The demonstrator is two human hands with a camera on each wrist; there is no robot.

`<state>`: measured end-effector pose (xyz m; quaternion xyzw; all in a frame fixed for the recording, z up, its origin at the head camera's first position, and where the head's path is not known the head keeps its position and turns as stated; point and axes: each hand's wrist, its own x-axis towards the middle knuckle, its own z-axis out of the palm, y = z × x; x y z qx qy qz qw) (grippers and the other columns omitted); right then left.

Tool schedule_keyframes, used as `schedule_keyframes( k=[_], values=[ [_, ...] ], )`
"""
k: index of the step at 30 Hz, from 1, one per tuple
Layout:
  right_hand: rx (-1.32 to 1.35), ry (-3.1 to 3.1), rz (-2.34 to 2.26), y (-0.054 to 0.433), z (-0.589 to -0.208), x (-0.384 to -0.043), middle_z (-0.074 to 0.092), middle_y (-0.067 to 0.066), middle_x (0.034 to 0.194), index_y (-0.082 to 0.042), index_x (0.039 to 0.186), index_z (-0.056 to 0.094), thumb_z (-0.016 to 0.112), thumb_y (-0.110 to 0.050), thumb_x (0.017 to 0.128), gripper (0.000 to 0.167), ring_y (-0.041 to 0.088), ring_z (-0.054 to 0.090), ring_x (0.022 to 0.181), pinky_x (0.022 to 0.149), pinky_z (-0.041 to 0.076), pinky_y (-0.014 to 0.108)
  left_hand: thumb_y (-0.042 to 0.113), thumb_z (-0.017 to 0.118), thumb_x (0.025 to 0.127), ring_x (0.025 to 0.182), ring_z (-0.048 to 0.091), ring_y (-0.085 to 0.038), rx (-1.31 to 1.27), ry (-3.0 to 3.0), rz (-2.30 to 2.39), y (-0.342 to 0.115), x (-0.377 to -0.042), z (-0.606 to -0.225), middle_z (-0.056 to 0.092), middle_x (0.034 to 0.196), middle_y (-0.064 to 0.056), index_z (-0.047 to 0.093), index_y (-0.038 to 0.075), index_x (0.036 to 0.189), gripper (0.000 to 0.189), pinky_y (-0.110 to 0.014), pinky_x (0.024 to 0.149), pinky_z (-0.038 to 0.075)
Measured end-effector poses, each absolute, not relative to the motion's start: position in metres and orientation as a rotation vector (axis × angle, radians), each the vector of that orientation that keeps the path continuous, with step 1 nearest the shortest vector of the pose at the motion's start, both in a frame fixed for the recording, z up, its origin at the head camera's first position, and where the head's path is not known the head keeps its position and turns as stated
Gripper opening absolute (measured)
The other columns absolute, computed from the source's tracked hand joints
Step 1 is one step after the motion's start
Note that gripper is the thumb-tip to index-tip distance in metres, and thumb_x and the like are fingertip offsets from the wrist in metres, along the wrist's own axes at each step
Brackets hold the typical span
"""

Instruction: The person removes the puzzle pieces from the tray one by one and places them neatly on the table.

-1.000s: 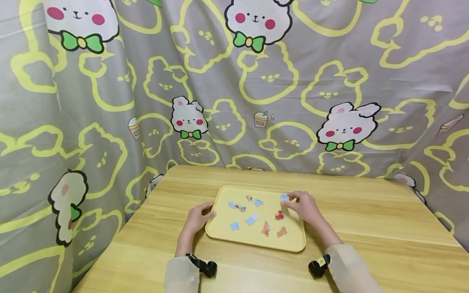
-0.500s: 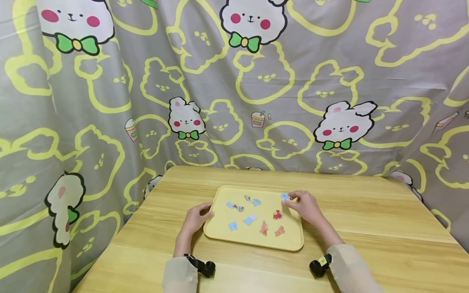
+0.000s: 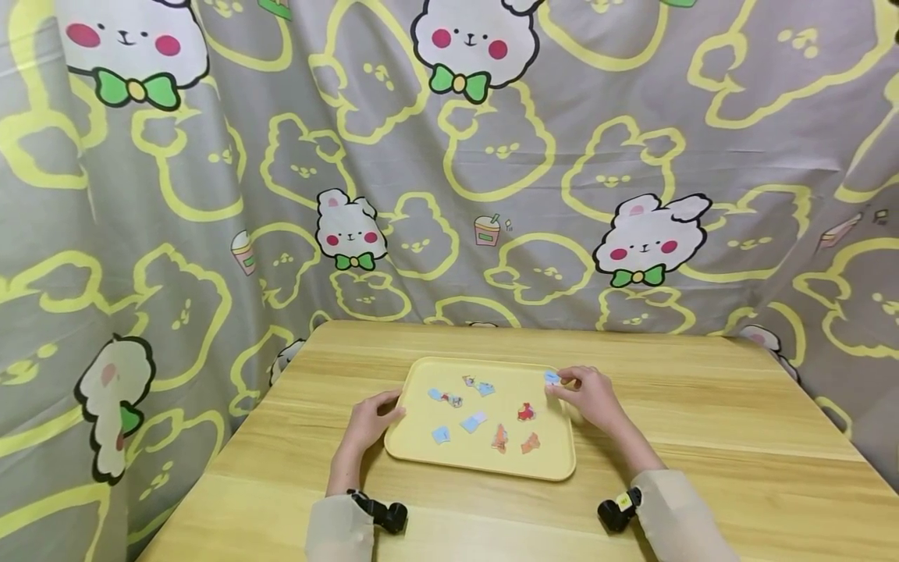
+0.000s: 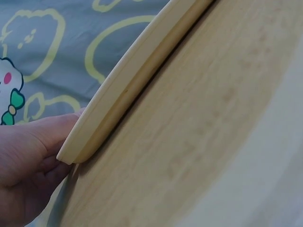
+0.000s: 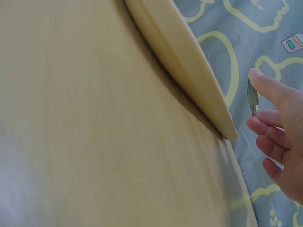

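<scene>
A yellow tray [image 3: 414,453] lies on the table, bearing several small flat puzzle-like pieces. My left hand [image 3: 371,421] grips its left rim, thumb on top and fingers against the outer side; the left wrist view shows this hand [image 4: 28,161] at the tray's corner. Over the tray's far right corner, my right hand [image 3: 588,396] pinches a light blue puzzle piece [image 3: 552,377]. In the right wrist view that piece [image 5: 252,97] stands nearly edge-on between thumb and forefinger, above the rim. A red piece [image 3: 526,412] and an orange piece [image 3: 530,443] lie nearest the right hand.
Other pieces lie spread over the tray: a plain blue one [image 3: 440,435], a blue and pink one [image 3: 474,422] and a taller orange one [image 3: 499,439]. The wooden table [image 3: 702,421] reaches back to a grey patterned curtain [image 3: 435,172].
My right hand, still pinching the light blue piece, has shifted slightly rightward relative to the tray. The head view has turned a little, so the whole scene slides left. The left hand stays at the rim.
</scene>
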<state>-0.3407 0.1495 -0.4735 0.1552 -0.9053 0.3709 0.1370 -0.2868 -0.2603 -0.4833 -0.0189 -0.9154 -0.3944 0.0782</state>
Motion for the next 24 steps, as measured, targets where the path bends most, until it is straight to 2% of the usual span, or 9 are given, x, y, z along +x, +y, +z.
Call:
schedule_keyframes(
  k=[24],
  values=[
    [0.431,-2.656,1.026,0.183,-0.477,-0.336,0.072,0.01,0.094,-0.001,0.111,0.072,0.077,-0.03,0.084,0.04,0.017,0.055,0.082,0.072,0.046,0.027,0.02,0.069,0.091,0.125,0.057,-0.039,-0.063,-2.748,-1.156,-0.26,-0.286,-0.482,0.067,0.127,-0.017,0.064,0.007,0.13,0.041,-0.052,0.107,0.046]
  ],
)
